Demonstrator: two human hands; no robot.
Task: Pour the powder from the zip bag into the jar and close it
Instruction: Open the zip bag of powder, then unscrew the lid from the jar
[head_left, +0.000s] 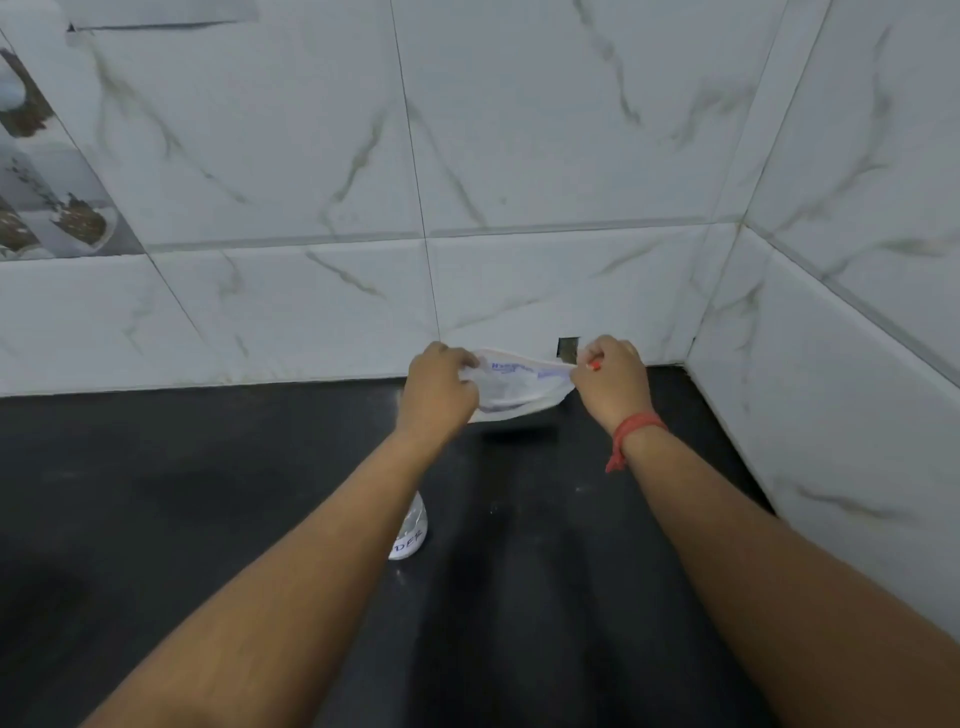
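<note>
While both arms reach forward over the black countertop (156, 493), the zip bag (514, 387) hangs in the air between the two hands, close to the marbled tile wall (519, 156) at the back.

Left side: the jar (410, 530) stands on the countertop, mostly hidden under the left forearm; only part of its clear body and a white label with blue lettering shows. Whether it carries a lid cannot be told.

Left hand (439, 387): fingers curled tight, pinching the bag's left top corner.

Centre: bag is whitish, with blue print near the top edge; its upper edge is pulled taut between the hands, body sagging below. Contents not discernible through the blur.

Right hand (610, 376): fingers curled, pinching the bag's right top corner. A red thread band (631, 431) circles that wrist.

Small dark square cut-out (568, 348) in the wall, just behind the bag.
</note>
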